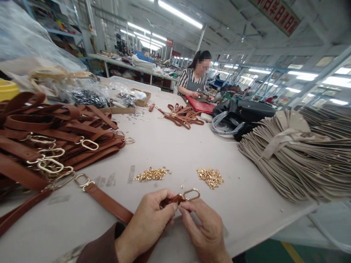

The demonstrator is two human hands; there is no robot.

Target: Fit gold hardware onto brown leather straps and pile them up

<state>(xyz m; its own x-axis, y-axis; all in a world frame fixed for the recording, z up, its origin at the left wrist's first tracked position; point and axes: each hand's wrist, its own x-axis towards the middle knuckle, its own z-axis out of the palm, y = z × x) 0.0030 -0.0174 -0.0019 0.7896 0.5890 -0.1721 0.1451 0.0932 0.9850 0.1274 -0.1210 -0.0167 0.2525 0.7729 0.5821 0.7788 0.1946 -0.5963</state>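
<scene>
My left hand [155, 213] is closed round the end of a brown leather strap [109, 202]. A gold oval clasp [192, 194] sticks out past the fingers at that end. At the strap's other end, a second gold clasp [82, 180] lies on the table. The fingertips of my right hand [204, 226] pinch at the strap end, close to my left thumb; whether a small fitting is between them is hidden. Just beyond the hands are two heaps of small gold metal fittings, a left heap [153, 174] and a right heap [210, 177]. One loose fitting [182, 186] lies near the clasp.
A big pile of brown straps [90, 142] with gold clasps covers the left side. Stacked beige pieces [298, 157] and black bags [241, 113] stand at the right. Farther back lie more straps [183, 116]; a co-worker [196, 78] sits across the table [175, 146].
</scene>
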